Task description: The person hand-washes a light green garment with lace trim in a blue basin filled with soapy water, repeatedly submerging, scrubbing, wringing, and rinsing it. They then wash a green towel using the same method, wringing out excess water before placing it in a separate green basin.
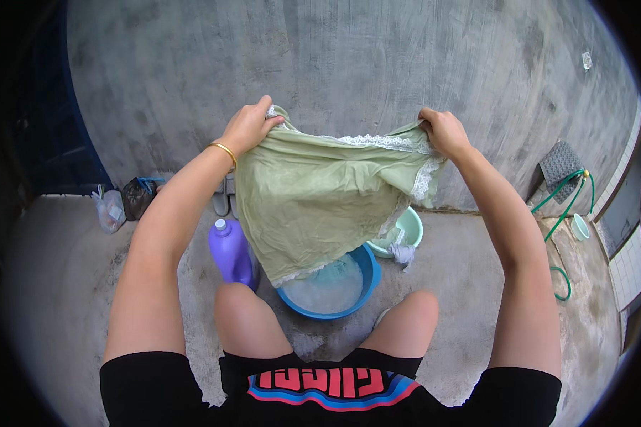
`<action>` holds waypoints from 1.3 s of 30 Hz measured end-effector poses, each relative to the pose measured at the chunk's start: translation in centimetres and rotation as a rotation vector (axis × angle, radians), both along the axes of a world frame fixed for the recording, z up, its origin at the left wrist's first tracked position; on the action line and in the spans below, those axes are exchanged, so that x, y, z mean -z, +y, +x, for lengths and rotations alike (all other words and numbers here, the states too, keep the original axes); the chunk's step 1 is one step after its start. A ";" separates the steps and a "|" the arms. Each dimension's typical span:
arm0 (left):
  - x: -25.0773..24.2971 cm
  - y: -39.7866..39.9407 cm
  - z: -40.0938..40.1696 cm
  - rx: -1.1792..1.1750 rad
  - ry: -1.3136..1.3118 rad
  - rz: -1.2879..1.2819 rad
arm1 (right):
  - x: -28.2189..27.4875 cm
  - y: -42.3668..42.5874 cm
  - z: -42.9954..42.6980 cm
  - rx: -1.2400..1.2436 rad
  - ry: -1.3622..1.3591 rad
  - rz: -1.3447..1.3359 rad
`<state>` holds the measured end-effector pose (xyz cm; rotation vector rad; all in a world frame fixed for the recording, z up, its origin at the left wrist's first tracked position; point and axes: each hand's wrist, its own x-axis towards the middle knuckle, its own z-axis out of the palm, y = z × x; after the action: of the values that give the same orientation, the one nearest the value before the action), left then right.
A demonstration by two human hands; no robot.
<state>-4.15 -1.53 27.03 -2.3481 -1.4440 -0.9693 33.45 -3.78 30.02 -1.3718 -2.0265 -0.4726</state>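
A pale green cloth garment with white lace trim (320, 203) hangs spread between my raised hands. My left hand (252, 127) pinches one upper corner, and a gold bangle circles that wrist. At the opposite corner, my right hand (444, 133) grips the lace-trimmed edge. The garment's lower part hangs in front of a blue plastic basin (371, 288) of cloudy, sudsy water and hides part of its rim. Behind it, partly covered, a mint green basin (417, 229) holds light green fabric, with a greyish cloth (403, 254) draped over its near rim.
A purple plastic jug with a white cap (229, 248) stands by my left knee. Tied plastic bags (139, 198) sit at the foot of the concrete wall (326, 58). At right lie a green hose (562, 277), a grey textured mat (560, 165) and a small pale bowl (580, 227).
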 end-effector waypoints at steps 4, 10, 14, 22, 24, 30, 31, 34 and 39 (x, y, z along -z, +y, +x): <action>-0.4 2.3 -1.5 0.034 -0.454 0.146 | -1.0 1.3 0.0 -0.033 0.213 0.042; -1.3 3.2 -2.0 0.139 -0.720 0.131 | -2.1 1.5 -0.1 -0.116 0.340 0.085; -1.9 2.6 -1.8 0.363 -1.189 -0.086 | -3.1 1.7 -0.2 -0.244 0.490 0.084; -3.2 -0.7 -1.8 0.444 -1.063 -0.308 | -5.0 1.2 -0.2 -0.296 0.469 0.041; -3.1 -0.7 -2.5 0.419 -0.967 -0.321 | -5.1 0.6 -0.3 -0.249 0.462 0.034; -3.2 -1.7 -4.5 0.516 -0.723 -0.331 | -5.1 1.0 -0.2 -0.250 0.532 0.024; -3.4 -2.2 -4.5 0.558 -0.713 -0.364 | -5.2 1.2 0.0 -0.232 0.545 0.017; -4.6 -4.0 -4.5 0.652 -0.657 -0.395 | -5.2 0.4 -0.5 -0.152 0.352 0.088; -6.8 -1.9 -3.4 0.605 -0.777 -0.209 | -5.8 -1.9 0.0 -0.421 0.276 -0.021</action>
<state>-7.56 -3.45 33.78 -2.7792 -1.0380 -2.1650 33.46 -5.72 35.78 -0.9224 -2.0149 -0.0702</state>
